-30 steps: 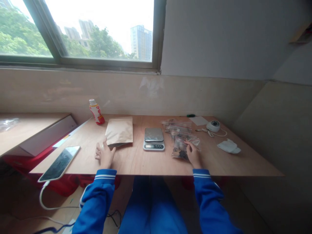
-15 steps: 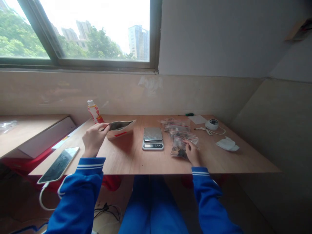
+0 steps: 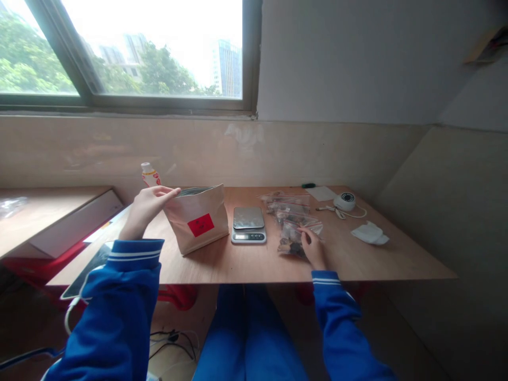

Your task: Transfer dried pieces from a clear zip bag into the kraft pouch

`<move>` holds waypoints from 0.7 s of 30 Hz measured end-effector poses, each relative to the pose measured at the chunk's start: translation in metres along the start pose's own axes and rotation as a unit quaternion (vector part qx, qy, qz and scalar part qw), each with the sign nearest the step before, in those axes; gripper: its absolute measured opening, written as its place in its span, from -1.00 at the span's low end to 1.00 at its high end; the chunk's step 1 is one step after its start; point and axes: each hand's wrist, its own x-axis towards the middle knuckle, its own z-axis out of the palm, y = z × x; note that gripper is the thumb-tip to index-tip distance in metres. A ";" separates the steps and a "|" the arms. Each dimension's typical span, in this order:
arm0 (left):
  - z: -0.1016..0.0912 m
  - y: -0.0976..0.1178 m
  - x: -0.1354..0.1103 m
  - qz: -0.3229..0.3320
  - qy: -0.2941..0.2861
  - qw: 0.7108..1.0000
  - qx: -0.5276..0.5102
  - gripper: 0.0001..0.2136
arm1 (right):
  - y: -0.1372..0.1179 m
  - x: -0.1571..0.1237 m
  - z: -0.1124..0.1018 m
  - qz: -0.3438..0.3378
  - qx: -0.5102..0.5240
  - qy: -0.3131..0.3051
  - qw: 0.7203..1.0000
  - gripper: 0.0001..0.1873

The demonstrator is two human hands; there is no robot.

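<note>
My left hand (image 3: 148,206) pinches the upper left edge of a kraft paper bag (image 3: 216,211) with a red label. The bag is upright on the table, its mouth gaping and its contents out of sight. On the right, my right hand (image 3: 313,246) has its fingers closed on the top edge of a clear zip bag (image 3: 289,246) holding brown and dark pieces, which lies on the tabletop. More zip bags (image 3: 288,202) lie right behind it. Between my hands sits a small kitchen scale (image 3: 248,219) with a bare metal plate.
A bottle (image 3: 150,174) stands behind my left hand. A phone (image 3: 85,272) on a cable is partly under my left sleeve. To the right are a white round device (image 3: 344,202) with a cord, a crumpled tissue (image 3: 370,233), a paper sheet (image 3: 320,194) and a green-handled tool (image 3: 308,186).
My left hand has tipped the paper bag upright, so its labelled front now faces me. My left forearm has shifted left over the phone. My right hand stays on the zip bag.
</note>
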 end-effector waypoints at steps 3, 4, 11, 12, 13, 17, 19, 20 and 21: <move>0.006 0.003 -0.012 0.021 0.058 0.998 0.035 -0.62 | 0.000 0.000 0.000 -0.011 0.005 0.010 1.000 -0.71; 0.008 0.006 -0.018 0.032 0.100 0.994 0.037 -0.63 | -0.001 0.000 0.001 -0.016 0.007 0.016 1.000 -0.72; 0.043 0.021 -0.098 0.022 0.300 0.945 -0.127 -0.75 | -0.002 0.000 0.000 -0.079 -0.029 0.068 0.994 -0.76; 0.051 0.022 -0.113 0.013 0.295 0.943 -0.154 -0.74 | -0.004 0.000 -0.001 -0.085 -0.042 0.078 0.992 -0.75; 0.060 0.022 -0.128 0.004 0.281 0.943 -0.175 -0.76 | -0.008 -0.001 -0.003 -0.088 -0.061 0.086 0.991 -0.75; 0.095 0.019 -0.173 -0.030 0.142 0.957 -0.251 -0.86 | -0.045 -0.007 -0.012 -0.092 -0.145 0.097 0.980 -0.75; 0.107 0.019 -0.185 -0.010 0.054 0.966 -0.251 -0.88 | -0.077 -0.010 -0.015 -0.098 -0.145 0.062 0.983 -0.77; 0.111 0.020 -0.188 0.000 0.019 0.965 -0.263 -0.87 | -0.095 -0.012 -0.016 -0.104 -0.125 0.019 0.987 -0.77; 0.114 0.021 -0.190 0.009 -0.017 0.962 -0.274 -0.86 | -0.113 -0.012 -0.015 -0.104 -0.095 -0.031 0.990 -0.78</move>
